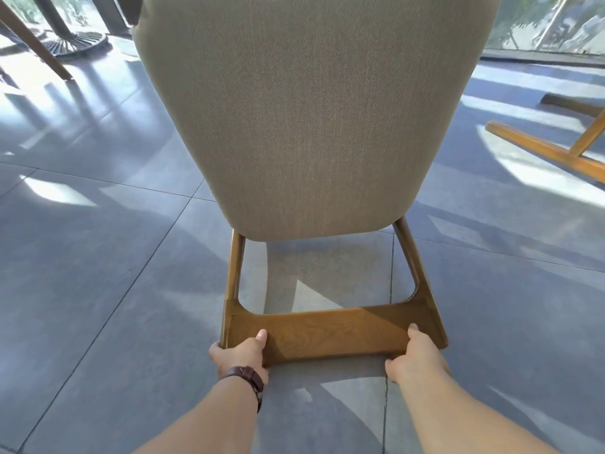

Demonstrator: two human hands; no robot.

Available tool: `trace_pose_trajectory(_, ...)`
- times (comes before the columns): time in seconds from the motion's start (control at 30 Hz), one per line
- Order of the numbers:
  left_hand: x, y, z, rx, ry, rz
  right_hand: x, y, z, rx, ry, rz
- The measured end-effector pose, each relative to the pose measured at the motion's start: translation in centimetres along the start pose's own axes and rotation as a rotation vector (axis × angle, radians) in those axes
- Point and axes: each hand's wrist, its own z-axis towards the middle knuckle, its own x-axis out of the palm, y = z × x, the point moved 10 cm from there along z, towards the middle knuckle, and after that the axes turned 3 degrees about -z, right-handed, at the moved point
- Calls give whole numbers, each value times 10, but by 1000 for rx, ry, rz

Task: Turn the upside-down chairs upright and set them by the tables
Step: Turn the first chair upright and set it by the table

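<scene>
A chair (307,119) with a beige fabric panel and a brown wooden frame fills the middle of the view, held off the grey floor. Its wide wooden crossbar (330,332) is the part nearest me. My left hand (240,353), with a brown watch strap on the wrist, grips the bar's left end. My right hand (415,355) grips the bar's right end. Both thumbs lie on top of the wood. The chair's far end runs out of the top of the frame.
The wooden legs of another chair (553,149) lie tipped on the floor at the right. A table's dark round base (77,44) and a slanted wooden leg (32,40) stand at the far left. Glass walls (543,21) run along the back. Grey floor tiles (98,257) surround me.
</scene>
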Motion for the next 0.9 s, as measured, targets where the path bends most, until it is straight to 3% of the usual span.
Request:
trace_pose_trajectory(0.1,-4,-17,-14,23,69,-60,-3,9,-19,-58,92,-65)
trace_pose_trajectory(0.27,-27,-73,-86,36,37,-78,-9,46,-98,-196,91,-128)
trace_pose_trajectory(0.57,-41,-257,-235,232,7,-18,4,154,-330,-596,17,-367)
trace_pose_trajectory(0.83,-35,-410,-350,412,-104,317,49,219,-488,-703,22,-500)
trace_pose_trajectory(0.9,-26,-435,-358,430,-68,378,61,225,-511,-725,-19,-545)
